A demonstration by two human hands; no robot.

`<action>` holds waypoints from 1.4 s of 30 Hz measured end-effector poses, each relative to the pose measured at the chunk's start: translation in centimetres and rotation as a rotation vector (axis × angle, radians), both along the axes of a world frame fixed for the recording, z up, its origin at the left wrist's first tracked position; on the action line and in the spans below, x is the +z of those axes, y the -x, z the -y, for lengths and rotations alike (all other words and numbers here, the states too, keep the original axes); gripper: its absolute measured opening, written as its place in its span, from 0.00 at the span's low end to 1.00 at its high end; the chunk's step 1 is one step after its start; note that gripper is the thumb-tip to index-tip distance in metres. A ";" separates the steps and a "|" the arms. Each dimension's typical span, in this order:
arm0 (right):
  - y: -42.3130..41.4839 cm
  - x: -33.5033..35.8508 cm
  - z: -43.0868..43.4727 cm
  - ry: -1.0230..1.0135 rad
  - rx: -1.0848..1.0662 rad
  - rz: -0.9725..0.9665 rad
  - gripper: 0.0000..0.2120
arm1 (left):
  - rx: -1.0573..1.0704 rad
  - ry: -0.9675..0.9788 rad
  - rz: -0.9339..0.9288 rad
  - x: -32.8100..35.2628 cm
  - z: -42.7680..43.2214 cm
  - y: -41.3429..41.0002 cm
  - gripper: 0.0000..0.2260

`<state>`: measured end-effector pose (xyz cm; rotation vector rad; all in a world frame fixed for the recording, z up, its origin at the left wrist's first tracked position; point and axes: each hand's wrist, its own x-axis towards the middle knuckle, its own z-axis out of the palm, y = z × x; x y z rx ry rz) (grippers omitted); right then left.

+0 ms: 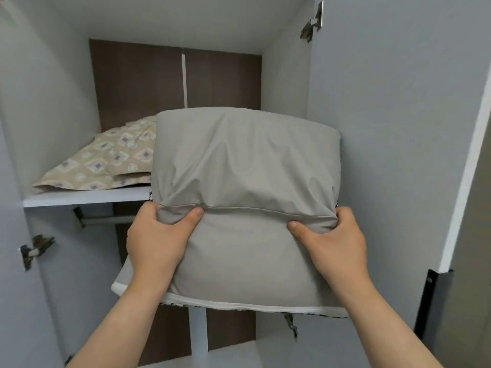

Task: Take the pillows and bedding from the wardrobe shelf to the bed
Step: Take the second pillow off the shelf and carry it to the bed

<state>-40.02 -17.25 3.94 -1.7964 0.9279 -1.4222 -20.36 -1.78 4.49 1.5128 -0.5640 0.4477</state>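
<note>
A view from head height into an open white wardrobe [372, 102] with a dark brown back panel. In the centre of the frame, two bare hands hold a bulky grey pillow [247, 166]. The left hand [156, 235], at lower centre-left, has its thumb pressed on top of the fabric and its fingers wrapped round the pillow's left edge, a closed grip bunching the cloth. The right hand [332, 240], at lower centre-right, mirrors it, thumb on top and fingers tucked round the right edge, also clamped on the pillow. A seam line runs across the pillow between the two thumbs. The pillow's upper half leans over the front edge of the shelf [85, 197], while its lower half hangs in front of and below the shelf. A white trim with a dark patterned layer beneath it shows along the pillow's bottom edge.

On the shelf at centre-left, just beside and partly behind the grey pillow, lies folded beige bedding [106, 160] printed with diamond shapes. A metal hanging rail [101, 220] runs under the shelf. Door hinges [312, 22] show at upper right and at lower left.
</note>
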 end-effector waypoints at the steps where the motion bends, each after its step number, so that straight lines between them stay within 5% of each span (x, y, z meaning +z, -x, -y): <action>1: 1.0 -0.5 -0.8 -0.009 0.006 -0.006 0.26 | 0.008 -0.013 -0.005 -0.5 -0.9 1.0 0.18; 14: 9.3 -5.1 -11.1 -0.139 0.005 -0.113 0.23 | -0.029 -0.102 -0.106 -6.2 -9.2 7.5 0.18; 31: 12.7 -11.3 -22.5 -0.358 -0.313 -0.182 0.24 | -0.330 -0.272 -0.229 -13.4 -13.4 8.8 0.17; 42: 25.2 -12.7 -31.6 -0.444 -0.651 -0.164 0.21 | -0.681 -0.412 -0.256 -15.1 -14.1 20.8 0.18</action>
